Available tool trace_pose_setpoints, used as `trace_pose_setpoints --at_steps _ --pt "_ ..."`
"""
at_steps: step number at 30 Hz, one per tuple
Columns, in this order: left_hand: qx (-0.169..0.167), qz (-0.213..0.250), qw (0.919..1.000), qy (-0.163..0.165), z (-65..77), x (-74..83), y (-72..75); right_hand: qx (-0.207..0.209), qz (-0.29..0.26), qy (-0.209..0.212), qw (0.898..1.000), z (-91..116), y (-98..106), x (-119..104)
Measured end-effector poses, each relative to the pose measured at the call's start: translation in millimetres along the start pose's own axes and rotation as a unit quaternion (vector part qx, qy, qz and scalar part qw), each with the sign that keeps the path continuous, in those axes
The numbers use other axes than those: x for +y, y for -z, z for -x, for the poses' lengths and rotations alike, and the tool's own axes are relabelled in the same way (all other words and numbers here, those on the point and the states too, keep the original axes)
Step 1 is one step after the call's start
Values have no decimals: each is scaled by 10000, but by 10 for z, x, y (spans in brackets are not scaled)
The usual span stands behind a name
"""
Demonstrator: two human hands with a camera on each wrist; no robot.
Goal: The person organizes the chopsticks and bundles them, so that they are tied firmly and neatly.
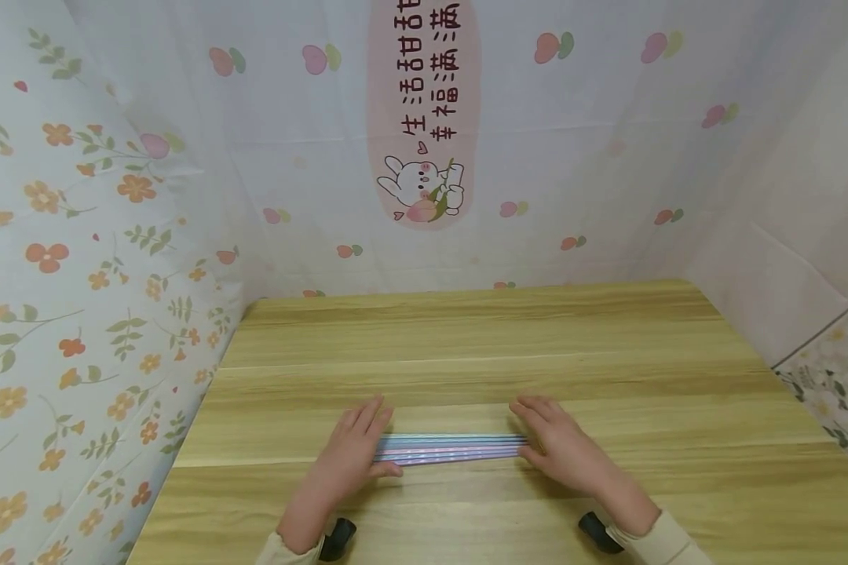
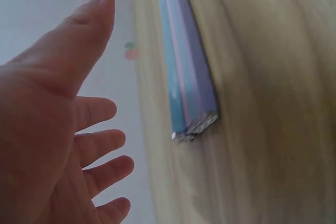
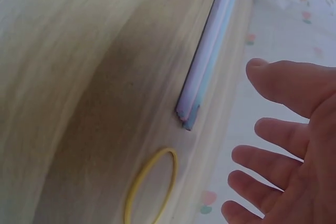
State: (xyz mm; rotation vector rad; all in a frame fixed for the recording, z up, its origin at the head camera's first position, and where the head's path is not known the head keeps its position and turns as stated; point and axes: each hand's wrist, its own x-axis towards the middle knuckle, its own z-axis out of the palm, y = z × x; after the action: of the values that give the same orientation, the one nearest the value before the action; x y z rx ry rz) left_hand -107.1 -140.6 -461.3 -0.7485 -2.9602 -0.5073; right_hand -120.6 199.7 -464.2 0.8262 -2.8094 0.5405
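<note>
A bundle of long, thin sticks [image 1: 452, 448] in blue, pink and purple lies crosswise on the wooden table, side by side. At its left end is my left hand [image 1: 351, 446], fingers extended and thumb spread. In the left wrist view the stick ends [image 2: 202, 123] look silvery, with a gap between them and the palm. Beyond the narrower right end is my right hand [image 1: 564, 446], its fingers relaxed and holding nothing. A yellow rubber band [image 3: 132, 191] lies on the table past that end, mostly hidden by the right hand in the head view.
The wood-grain table [image 1: 466, 345] reaches back to a white curtain [image 1: 290, 180] printed with fruit and a rabbit. Flowered cloth [image 1: 78, 314] hangs along the left side, and pale cloth [image 1: 784, 196] along the right. A black wrist mount [image 1: 338, 540] sits at my left sleeve.
</note>
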Motion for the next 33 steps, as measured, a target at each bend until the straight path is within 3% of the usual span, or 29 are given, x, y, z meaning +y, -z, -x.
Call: trace_pose_setpoints --at_steps 9,17,33 --pt "-136 40 9999 -48 3 24 -76 -185 70 54 9998 -8 -63 -26" --pt "-214 -247 9994 -88 -13 13 -128 -513 83 85 9986 3 -100 -33" --pt "234 -599 9972 -377 -50 39 -139 -328 504 647 9961 -17 -170 -44"
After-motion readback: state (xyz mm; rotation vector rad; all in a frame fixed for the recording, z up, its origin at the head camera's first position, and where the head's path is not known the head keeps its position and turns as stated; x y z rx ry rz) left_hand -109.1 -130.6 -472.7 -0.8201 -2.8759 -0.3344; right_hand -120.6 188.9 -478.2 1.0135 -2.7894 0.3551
